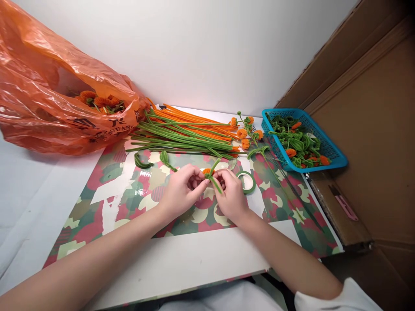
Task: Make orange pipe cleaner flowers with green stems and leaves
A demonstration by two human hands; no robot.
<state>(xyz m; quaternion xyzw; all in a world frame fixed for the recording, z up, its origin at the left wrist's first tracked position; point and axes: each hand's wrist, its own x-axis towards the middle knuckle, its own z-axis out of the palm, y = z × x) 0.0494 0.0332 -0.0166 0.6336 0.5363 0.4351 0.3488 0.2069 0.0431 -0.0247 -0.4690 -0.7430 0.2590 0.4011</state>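
Between my hands is a small orange pipe-cleaner pumpkin (208,172) with green pipe-cleaner ends sticking out of it. My left hand (185,186) pinches it from the left, thumb and fingers closed. From the right, the closed fingertips of my right hand (231,193) grip its green ends. Just beyond my right hand lies a roll of green tape (247,182). A green pipe-cleaner leaf (166,160) rests behind my left hand, and a darker curled green leaf (142,161) lies farther left.
Orange and green pipe cleaners (191,134) lie bundled at the back. Beside them is a stem with orange pumpkins (245,133). A blue basket (337,162) of green and orange pieces stands right, an orange plastic bag (42,125) left. A pink-handled tool (345,206) lies on cardboard.
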